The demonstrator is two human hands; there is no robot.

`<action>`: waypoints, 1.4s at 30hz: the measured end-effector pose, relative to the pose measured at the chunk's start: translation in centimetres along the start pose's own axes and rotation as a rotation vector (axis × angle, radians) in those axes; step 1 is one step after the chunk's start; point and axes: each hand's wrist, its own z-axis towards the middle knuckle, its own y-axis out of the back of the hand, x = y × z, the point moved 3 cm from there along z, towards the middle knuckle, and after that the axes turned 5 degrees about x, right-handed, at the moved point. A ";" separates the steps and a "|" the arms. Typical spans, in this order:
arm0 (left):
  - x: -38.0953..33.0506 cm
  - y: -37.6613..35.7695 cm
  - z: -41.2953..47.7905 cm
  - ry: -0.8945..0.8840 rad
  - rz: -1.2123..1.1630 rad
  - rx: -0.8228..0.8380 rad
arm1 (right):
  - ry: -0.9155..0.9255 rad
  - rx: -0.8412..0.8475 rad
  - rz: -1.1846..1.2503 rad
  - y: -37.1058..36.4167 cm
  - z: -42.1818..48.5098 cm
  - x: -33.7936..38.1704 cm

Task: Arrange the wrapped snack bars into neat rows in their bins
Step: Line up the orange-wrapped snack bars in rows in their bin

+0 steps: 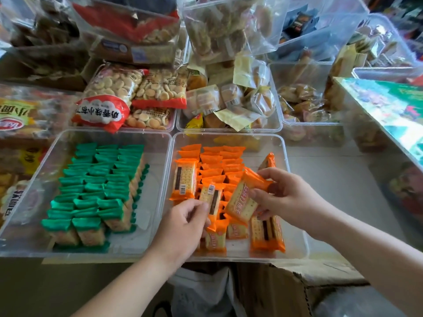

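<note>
Head view: rowing orange cracker bars (212, 165).
Gripping one in left hand (183, 223), another in right hand (288, 195); next, slotting both upright.

the pale table (332, 179) holds lots of clear boxes. at the front the bin of green bars (150, 209) and the bin of orange bars (293, 234) sit side by side, touching. just behind them are the cookie bin (174, 124) and the cake bin (278, 121).
</note>
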 end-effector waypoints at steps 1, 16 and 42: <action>0.6 -0.3 0.1 -0.030 0.038 0.000 | -0.045 0.031 0.057 0.1 0.0 -0.2; 1.4 -1.3 0.4 -0.115 -0.051 0.264 | -0.104 0.177 -0.068 -1.6 -0.4 -0.9; 1.5 0.5 0.4 -0.030 0.052 0.008 | -0.325 -0.031 -0.499 -1.4 1.6 -2.0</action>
